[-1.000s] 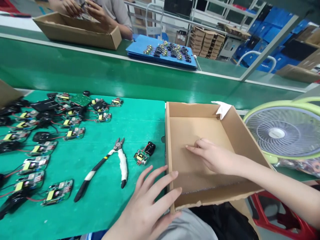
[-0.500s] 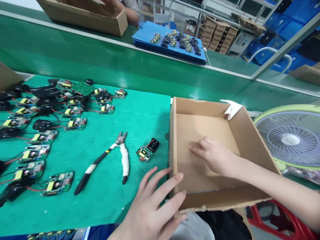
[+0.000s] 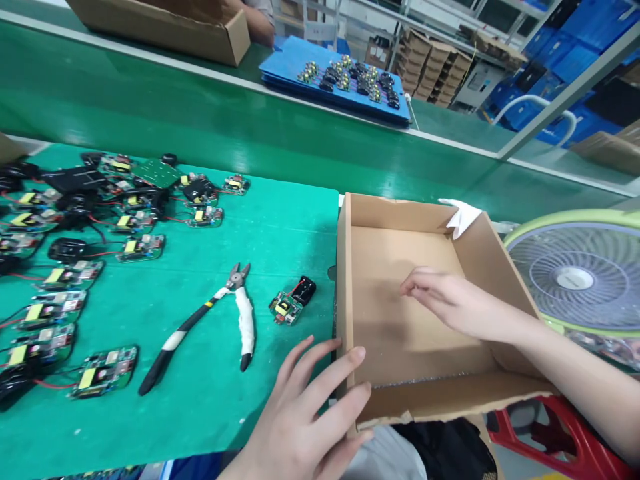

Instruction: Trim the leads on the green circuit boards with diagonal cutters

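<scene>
An open cardboard box (image 3: pixel 400 253) stands at the table's right side, with small grey bits along the near edge of its floor. My left hand (image 3: pixel 310 407) rests on the box's left rim, fingers stretched and spread. Inside the box, above its floor, is my right hand (image 3: pixel 450 303), its fingertips drawn together; anything between them is too small or hidden. Left of the box lies a small circuit board (image 3: pixel 285 308) wired to a black casing (image 3: pixel 303 291). Beside it, cutting pliers (image 3: pixel 235 283) with taped handles lie with their jaws apart.
Several boards with black casings (image 3: pixel 135 247) cover the left of the green mat (image 3: pixel 200 413). A fan (image 3: pixel 575 277) stands right of the box, above a red stool (image 3: pixel 565 433). Behind the green partition are a blue tray of boards (image 3: pixel 285 63) and another person's arm (image 3: pixel 260 23).
My right hand has lifted and shifted slightly right inside the box, its extended index finger now drawn in with the others. My left hand stays on the rim. The view has shifted slightly.
</scene>
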Available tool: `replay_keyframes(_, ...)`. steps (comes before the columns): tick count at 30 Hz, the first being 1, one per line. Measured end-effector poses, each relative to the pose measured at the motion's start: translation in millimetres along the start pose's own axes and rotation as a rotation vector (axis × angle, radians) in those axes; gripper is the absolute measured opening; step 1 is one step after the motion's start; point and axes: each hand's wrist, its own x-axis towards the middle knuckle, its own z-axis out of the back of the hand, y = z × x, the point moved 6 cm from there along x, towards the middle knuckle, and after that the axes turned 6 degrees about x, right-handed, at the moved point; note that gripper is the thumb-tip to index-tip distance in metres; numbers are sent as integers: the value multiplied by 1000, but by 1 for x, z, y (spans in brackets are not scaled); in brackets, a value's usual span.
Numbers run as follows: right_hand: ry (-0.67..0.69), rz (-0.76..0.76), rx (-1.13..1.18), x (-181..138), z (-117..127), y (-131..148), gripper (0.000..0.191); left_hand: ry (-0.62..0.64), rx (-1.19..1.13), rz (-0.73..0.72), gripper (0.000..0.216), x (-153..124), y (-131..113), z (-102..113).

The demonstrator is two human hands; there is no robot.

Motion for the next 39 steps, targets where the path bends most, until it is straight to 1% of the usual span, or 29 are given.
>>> replay_keyframes(2, -73, -119, 366, -8, 9, -1, 28, 25, 5, -35, 31, -3, 1, -2)
replay_keyframes(4, -147, -188, 708, -17, 11, -3, 29, 35, -24, -63, 36, -6, 3, -4)
replay_keyframes(6, -204, -202, 927, -23, 8, -3, 29, 44, -147, -8, 44, -8, 10, -7)
replay_keyframes(7, -220, -193, 990, -25, 5, -2, 28, 42, -275, 71, 50, -7, 17, -7)
replay_keyframes(9, -239, -143, 1064, -27, 1, 1, 28, 4, -588, 285, 58, -3, 31, -6)
replay_keyframes(10, -241, -118, 1082, -28, -1, 4, 29, -39, -730, 390, 61, 1, 38, -2)
replay_keyframes(11, -242, -93, 1079, -29, -2, 7, 29, -85, -821, 448, 65, 8, 40, 4)
replay_keyframes(13, -249, -24, 977, -34, -4, 15, 28, -131, -895, 511, 77, 27, 39, 19)
replay_keyframes(14, -268, 24, 868, -37, -4, 20, 26, -153, -1112, 565, 79, 38, 37, 23)
replay_keyframes(16, -291, 150, 548, -43, -6, 33, 23, -183, -1493, 697, 82, 58, 31, 26)
replay_keyframes(17, -308, 222, 389, -46, -9, 42, 23, -216, -1631, 735, 83, 67, 27, 26)
replay_keyframes(18, -294, 317, 248, -49, -14, 52, 25, -250, -1734, 759, 80, 74, 24, 27)
replay_keyframes(20, -221, 523, 50, -54, -32, 76, 27, -302, -1858, 768, 76, 85, 19, 26)
replay_keyframes(21, -202, 626, -16, -56, -41, 88, 25, -311, -1887, 769, 74, 87, 17, 26)
replay_keyframes(22, -213, 734, -62, -60, -48, 100, 19, -312, -1903, 769, 75, 89, 14, 25)
replay_keyframes(23, -252, 795, -100, -62, -52, 110, 16, -307, -1910, 771, 75, 90, 12, 25)
replay_keyframes(24, -276, 830, -135, -62, -57, 118, 18, -300, -1914, 773, 76, 90, 10, 24)
replay_keyframes(25, -271, 837, -171, -62, -61, 124, 20, -292, -1920, 769, 77, 90, 8, 24)
replay_keyframes(27, -225, 800, -215, -58, -66, 133, 20, -278, -1939, 749, 78, 90, 5, 24)
replay_keyframes(29, -185, 763, -214, -56, -65, 138, 19, -262, -1951, 739, 78, 90, 2, 23)
replay_keyframes(32, -151, 768, -189, -58, -62, 144, 22, -236, -1946, 760, 78, 88, 0, 19)
replay_keyframes(37, -173, 734, -168, -59, -56, 146, 25, -222, -1970, 753, 76, 87, 0, 17)
replay_keyframes(39, -159, 759, -169, -60, -55, 147, 26, -229, -1979, 756, 76, 86, 2, 18)
